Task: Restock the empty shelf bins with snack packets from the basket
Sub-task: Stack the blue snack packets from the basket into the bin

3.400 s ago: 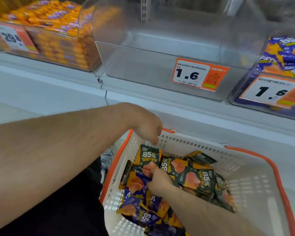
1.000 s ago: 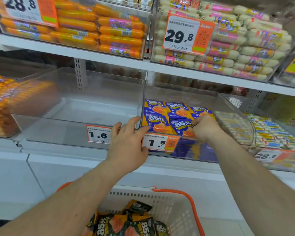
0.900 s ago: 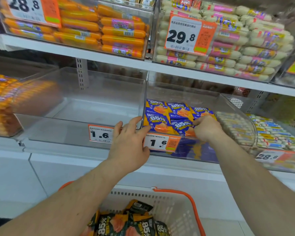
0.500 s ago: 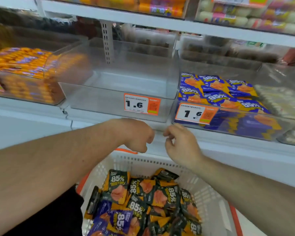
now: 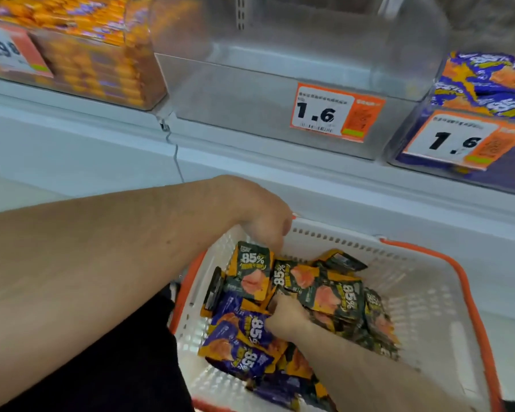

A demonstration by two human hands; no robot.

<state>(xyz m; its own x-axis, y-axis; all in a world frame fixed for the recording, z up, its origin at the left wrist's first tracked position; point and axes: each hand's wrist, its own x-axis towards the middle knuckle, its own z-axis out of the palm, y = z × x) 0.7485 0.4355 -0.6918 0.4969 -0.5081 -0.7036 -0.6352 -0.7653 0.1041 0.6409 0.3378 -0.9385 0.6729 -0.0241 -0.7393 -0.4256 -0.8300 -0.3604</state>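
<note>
Both hands reach into the white plastic basket [image 5: 428, 292]: right hand [image 5: 286, 318] grasps light, crinkly foil snack packets [image 5: 333, 295]; left hand [image 5: 265, 221] hovers, grip unclear.

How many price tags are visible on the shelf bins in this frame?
3: one reading 1.6 on the empty bin, one reading 1.6 on the purple-packet bin at right, one blurred tag on the orange-packet bin at left. Others may lie outside the frame.

- A shop was shown, most likely a grocery aisle.
- Clear shelf bins [image 5: 280, 93] were fitted with orange price tags [image 5: 336, 112] marked 1.6.
- Packaged snacks [image 5: 488, 84] were stocked in neighbouring bins.
- A white shopping basket [image 5: 422, 295] was filled with snack packets [image 5: 252, 273].
</note>
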